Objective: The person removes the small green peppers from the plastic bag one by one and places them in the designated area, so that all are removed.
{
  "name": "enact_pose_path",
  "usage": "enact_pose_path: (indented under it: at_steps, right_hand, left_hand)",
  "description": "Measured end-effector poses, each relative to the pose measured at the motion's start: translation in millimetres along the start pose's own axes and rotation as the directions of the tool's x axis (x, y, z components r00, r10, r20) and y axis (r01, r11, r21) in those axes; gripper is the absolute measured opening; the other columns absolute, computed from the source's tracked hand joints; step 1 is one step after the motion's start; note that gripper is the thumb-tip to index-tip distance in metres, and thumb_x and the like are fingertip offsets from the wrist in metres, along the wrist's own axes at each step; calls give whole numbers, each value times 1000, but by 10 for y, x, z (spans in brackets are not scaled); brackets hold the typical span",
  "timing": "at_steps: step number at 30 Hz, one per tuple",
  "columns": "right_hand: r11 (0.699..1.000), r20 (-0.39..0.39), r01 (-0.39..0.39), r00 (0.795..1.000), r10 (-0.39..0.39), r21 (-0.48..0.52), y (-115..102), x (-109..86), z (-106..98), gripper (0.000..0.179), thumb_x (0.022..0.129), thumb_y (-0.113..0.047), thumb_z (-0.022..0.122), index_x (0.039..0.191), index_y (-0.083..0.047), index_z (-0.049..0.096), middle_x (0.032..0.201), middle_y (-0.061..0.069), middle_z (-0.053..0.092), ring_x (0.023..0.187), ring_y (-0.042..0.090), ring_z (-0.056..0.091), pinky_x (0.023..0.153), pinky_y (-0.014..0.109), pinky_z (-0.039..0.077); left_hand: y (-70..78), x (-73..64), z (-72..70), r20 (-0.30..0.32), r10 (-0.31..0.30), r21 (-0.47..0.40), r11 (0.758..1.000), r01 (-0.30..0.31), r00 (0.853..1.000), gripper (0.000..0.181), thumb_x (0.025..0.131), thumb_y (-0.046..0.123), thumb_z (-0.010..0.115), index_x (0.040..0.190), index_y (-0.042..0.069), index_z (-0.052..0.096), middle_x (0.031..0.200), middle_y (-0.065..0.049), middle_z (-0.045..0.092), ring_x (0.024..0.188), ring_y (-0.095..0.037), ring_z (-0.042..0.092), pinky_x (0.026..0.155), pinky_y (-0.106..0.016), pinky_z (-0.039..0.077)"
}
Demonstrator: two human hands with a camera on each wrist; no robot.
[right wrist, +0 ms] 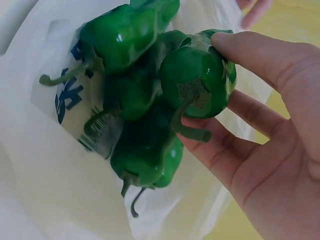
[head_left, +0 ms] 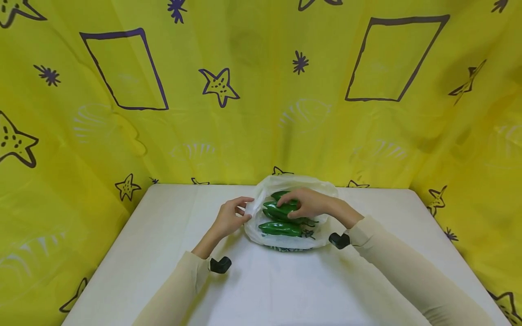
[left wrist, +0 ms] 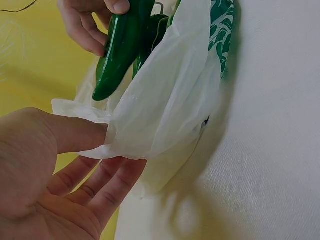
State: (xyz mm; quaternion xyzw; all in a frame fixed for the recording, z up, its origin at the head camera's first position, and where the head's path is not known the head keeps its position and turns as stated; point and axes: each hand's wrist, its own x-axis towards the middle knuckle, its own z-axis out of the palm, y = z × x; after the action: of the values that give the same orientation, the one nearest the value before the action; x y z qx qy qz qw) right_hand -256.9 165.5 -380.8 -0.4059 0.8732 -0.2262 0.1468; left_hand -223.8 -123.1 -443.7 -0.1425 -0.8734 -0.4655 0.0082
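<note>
A thin white plastic bag (head_left: 254,233) lies opened out on the table, with several long green peppers (head_left: 280,228) inside it. My left hand (head_left: 230,216) pinches the bag's left rim between thumb and fingers; the left wrist view shows the film (left wrist: 165,100) under the thumb. Over the bag, my right hand (head_left: 307,202) grips one green pepper (right wrist: 192,82) near its stem end. That pepper (left wrist: 122,50) points its tip toward the left hand. Other peppers (right wrist: 120,40) lie close beside and below it, partly hidden by it and the fingers.
The white table (head_left: 269,290) spreads around the bag. A yellow curtain (head_left: 261,127) with drawn stars and frames surrounds the table's back and sides. A green-and-white patterned area (left wrist: 222,35) shows along the bag's near edge.
</note>
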Motion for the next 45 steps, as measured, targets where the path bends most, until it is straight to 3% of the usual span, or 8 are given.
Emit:
enact_pose_path:
  at_steps: [7,16,22,27,36,45]
  right_hand:
    - [997,-37,-19,999,22,68,3,-106,-88,36,94,-15,75,130,-13,69,128,13,66,88,20,68,82,34,56]
    - [996,-102,-23,994,32,89,39,-245,-159,38,95,-16,74,132,-13,69,132,10,66,88,16,67,78,32,55]
    - [990,-136,-31,989,50,136,91,-396,-206,41,96,-15,73,136,-10,66,140,12,62,95,24,69,79,35,57]
    - [990,-171,-40,983,63,134,153,-529,-249,42,96,-15,73,137,-12,65,137,11,64,102,27,68,87,41,56]
    - [986,-246,-109,960,138,128,323,-844,-340,45,95,-18,76,138,-12,64,131,15,65,96,22,70,85,40,57]
    - [968,-296,-178,928,225,177,456,-1148,-443,46,94,-16,76,137,-9,64,130,21,64,96,27,71,72,33,59]
  left_hand:
    - [-4,-17,18,-17,18,-13,1000,-18,1000,47,84,-6,78,129,7,70,107,-13,71,85,-21,68,67,-30,56]
    - [1,-11,16,-19,9,-39,999,-9,1000,46,85,-6,77,128,7,70,105,-12,71,85,-21,68,66,-30,56]
    - [-10,-15,28,-16,10,-37,999,-11,1000,47,85,-6,77,129,7,70,105,-12,72,85,-21,69,66,-28,55]
    - [-5,-22,27,-21,22,-37,999,-22,1000,46,85,-6,76,129,6,69,105,-12,71,85,-22,68,66,-29,56]
    - [5,-11,23,-34,38,-32,999,-39,999,45,85,-7,76,127,6,70,103,-14,71,84,-23,69,66,-30,56]
    - [33,-9,26,-35,27,-38,999,-29,999,45,85,-8,76,128,6,70,104,-15,71,85,-25,70,67,-31,57]
